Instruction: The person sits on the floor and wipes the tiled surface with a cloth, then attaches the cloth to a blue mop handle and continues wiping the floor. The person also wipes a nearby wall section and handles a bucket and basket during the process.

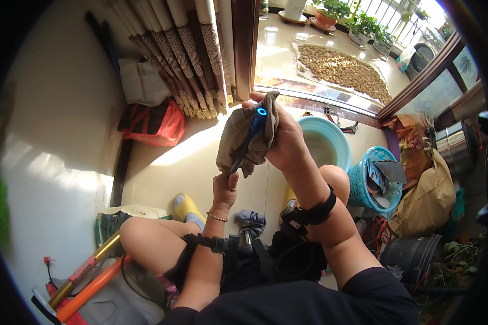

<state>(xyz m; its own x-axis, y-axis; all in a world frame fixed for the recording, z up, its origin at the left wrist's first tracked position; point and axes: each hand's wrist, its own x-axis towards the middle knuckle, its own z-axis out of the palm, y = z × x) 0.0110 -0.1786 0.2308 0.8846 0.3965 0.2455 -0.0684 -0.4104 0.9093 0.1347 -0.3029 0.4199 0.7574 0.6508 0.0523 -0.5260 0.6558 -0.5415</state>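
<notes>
My right hand (286, 140) holds a crumpled grey-brown cloth (238, 134) from its right side, with some fingertips showing behind its top edge. A slim dark blue tool (250, 140) with a glowing blue ring near its top end lies slanted against the cloth; its exact kind I cannot tell. My left hand (225, 191) is closed around the lower end of this tool, thumb up, just below the cloth. A light blue plastic basin (343, 140) holding cloudy water stands on the floor beyond my right forearm.
A blue patterned waste basket (356, 185) with rubbish stands right of my knee. Beyond the door track, brown pieces (341, 71) lie spread on a sheet near potted plants. A red bag (168, 126) sits below the curtain (203, 53). Orange and gold tubes (93, 284) lean at lower left.
</notes>
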